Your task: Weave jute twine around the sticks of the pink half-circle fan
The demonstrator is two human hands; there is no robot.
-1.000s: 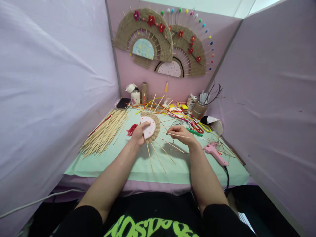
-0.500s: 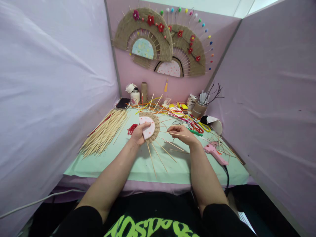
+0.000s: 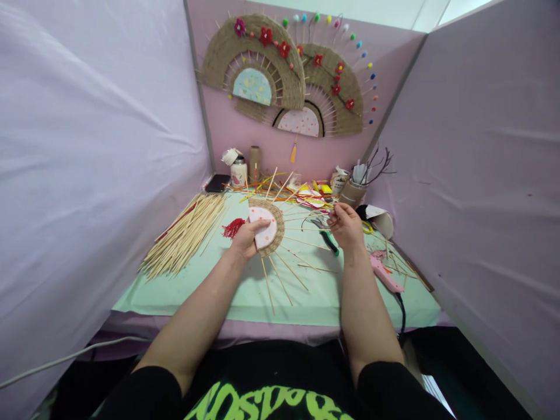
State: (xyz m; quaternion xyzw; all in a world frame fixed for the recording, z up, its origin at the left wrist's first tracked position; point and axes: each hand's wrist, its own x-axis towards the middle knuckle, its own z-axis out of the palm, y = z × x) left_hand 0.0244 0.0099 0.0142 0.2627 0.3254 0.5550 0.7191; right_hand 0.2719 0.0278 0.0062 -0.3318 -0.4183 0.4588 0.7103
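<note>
My left hand [image 3: 247, 238] is closed on a small half-round fan [image 3: 279, 228], thumb over its pale, pink-spotted centre. A woven tan band curves round that centre, and thin wooden sticks [image 3: 286, 273] fan out from it. A red tassel [image 3: 233, 228] hangs out on the left, beside my wrist. Near the tips of the right-hand sticks, my right hand [image 3: 346, 226] is raised with thumb and fingers pinched together; what they hold is too small to make out. Pliers with green and black handles [image 3: 329, 242] lie on the table just left of that hand.
Many loose sticks [image 3: 186, 236] are heaped at left, by a phone [image 3: 217, 183]. A pink glue gun [image 3: 387, 275] lies at right. Behind stand a jar [image 3: 238, 172], a twine spool [image 3: 255, 162], coloured stems [image 3: 271, 189] and a cup [image 3: 352, 192]. Two large fans [image 3: 284, 76] hang on the wall.
My right hand has moved right and up from the middle of the sticks to beyond their tips, uncovering the pliers. My left hand and the fan have barely moved.
</note>
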